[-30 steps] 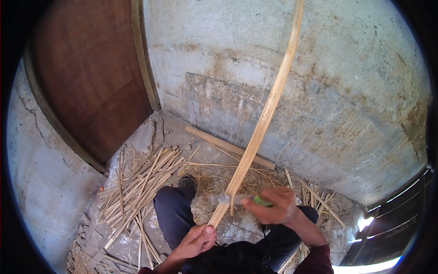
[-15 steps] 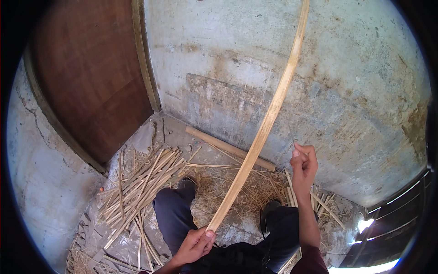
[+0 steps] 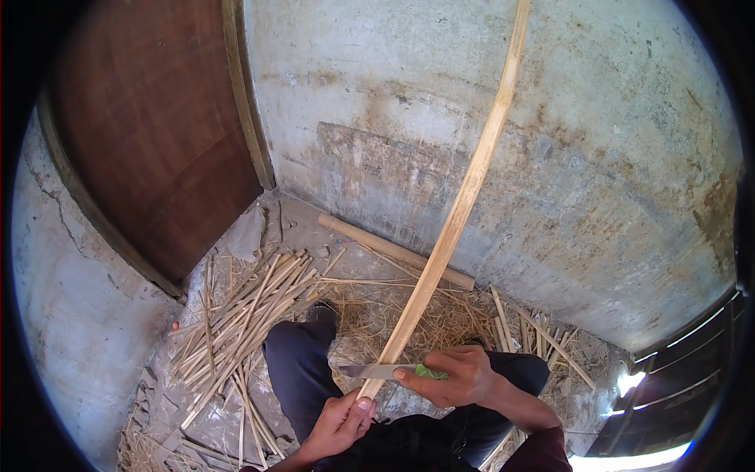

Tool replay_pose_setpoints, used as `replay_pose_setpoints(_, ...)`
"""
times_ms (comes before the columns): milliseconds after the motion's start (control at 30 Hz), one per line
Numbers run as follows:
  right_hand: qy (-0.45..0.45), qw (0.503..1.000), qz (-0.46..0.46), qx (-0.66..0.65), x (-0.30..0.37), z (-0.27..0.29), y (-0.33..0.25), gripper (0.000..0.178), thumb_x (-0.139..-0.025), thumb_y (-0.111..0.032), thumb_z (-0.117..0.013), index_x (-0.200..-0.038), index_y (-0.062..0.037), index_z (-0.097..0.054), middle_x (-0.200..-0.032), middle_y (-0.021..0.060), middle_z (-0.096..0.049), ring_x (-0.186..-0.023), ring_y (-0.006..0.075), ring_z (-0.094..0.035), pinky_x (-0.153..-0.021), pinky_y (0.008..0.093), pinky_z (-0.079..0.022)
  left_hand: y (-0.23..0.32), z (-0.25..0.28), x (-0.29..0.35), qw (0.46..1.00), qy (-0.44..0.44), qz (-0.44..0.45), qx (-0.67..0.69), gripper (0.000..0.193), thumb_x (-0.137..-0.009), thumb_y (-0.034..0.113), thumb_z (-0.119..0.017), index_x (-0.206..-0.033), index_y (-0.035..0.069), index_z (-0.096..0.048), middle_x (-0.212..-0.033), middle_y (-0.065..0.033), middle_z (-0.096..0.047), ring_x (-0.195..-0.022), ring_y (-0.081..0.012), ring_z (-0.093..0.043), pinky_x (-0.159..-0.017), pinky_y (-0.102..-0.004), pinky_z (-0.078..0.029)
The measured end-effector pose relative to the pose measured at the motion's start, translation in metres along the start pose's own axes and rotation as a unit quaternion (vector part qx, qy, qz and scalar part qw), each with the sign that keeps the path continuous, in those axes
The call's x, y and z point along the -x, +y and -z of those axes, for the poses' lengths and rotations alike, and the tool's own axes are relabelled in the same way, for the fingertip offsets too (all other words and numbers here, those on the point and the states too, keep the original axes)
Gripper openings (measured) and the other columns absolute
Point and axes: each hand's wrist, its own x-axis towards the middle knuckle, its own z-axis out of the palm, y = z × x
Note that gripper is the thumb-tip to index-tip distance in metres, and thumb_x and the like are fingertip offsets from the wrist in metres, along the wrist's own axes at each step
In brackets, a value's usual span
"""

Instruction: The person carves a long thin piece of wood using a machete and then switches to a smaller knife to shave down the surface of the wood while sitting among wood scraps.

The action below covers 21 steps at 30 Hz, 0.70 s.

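A long, pale bamboo strip (image 3: pixel 452 236) slants up and away from my lap, its far end running out past the top edge. Its near end is pinched in my left hand (image 3: pixel 340 425), thumb on top. My right hand (image 3: pixel 456 377) grips a knife (image 3: pixel 376 370) with green on its handle, index finger or thumb along the blade. The blade lies across the strip, just beyond my left fingers. Whether its edge has bitten into the bamboo, I cannot tell.
Left of my legs lies a heap of split bamboo sticks (image 3: pixel 244 315). A round bamboo pole (image 3: pixel 393 250) rests along the foot of the stained wall (image 3: pixel 598 181). Shavings (image 3: pixel 370 318) cover the floor between my feet. More sticks (image 3: pixel 550 338) lie at the right, and a brown door (image 3: pixel 157 126) stands at the left.
My right hand has come down and left from its raised place beside the strip, bringing the knife's blade across the bamboo. My left hand keeps its hold on the near end.
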Motion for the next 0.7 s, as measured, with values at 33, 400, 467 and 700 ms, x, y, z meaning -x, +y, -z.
replay_pose_setpoints(33, -0.004, 1.0, 0.011, -0.001, 0.0, -0.002, 0.0, 0.039, -0.079, -0.018, -0.087, -0.116, -0.0298, -0.082, -0.069, -0.0059, -0.046, -0.046, 0.0075, -0.046, -0.04, 0.0247, -0.04, 0.003, -0.002, 0.0, 1.0, 0.011, -0.004, -0.006, 0.037, -0.118, 0.028, -0.043, -0.092, 0.004, -0.056, -0.058, 0.0006, -0.051, -0.047, -0.009, -0.05, -0.048, -0.0277, -0.041)
replay_pose_setpoints(400, 0.0, 1.0, 0.001, 0.01, 0.001, -0.001, -0.005, 0.041, -0.08, -0.016, -0.085, -0.119, -0.03, -0.082, -0.069, -0.0062, -0.048, -0.046, 0.0064, -0.048, -0.041, 0.0248, -0.04, 0.007, -0.007, 0.002, 0.991, 0.078, -0.02, -0.108, 0.025, -0.114, 0.02, -0.051, -0.102, 0.001, -0.062, -0.065, -0.0049, -0.061, -0.055, -0.0155, -0.064, -0.055, -0.0319, -0.051)
replay_pose_setpoints(467, 0.002, 1.0, -0.001, 0.014, 0.0, 0.0, -0.008, 0.043, -0.079, -0.016, -0.084, -0.12, -0.03, -0.081, -0.069, -0.0062, -0.049, -0.046, 0.0062, -0.048, -0.041, 0.0245, -0.041, 0.003, -0.006, 0.003, 0.985, 0.094, -0.022, -0.145, 0.023, -0.113, 0.019, -0.053, -0.105, 0.001, -0.064, -0.066, -0.007, -0.062, -0.056, -0.0197, -0.067, -0.055, -0.0334, -0.052)
replay_pose_setpoints(700, -0.023, 1.0, 0.001, 0.003, 0.006, -0.011, -0.013, 0.052, -0.077, -0.019, -0.081, -0.128, -0.0311, -0.076, -0.08, -0.0053, -0.058, -0.051, 0.0076, -0.059, -0.044, 0.0243, -0.05, 0.001, -0.011, 0.005, 0.982, 0.099, -0.033, -0.156, 0.022, -0.112, 0.018, -0.055, -0.11, -0.002, -0.064, -0.067, -0.0107, -0.065, -0.056, -0.0244, -0.068, -0.055, -0.0359, -0.052)
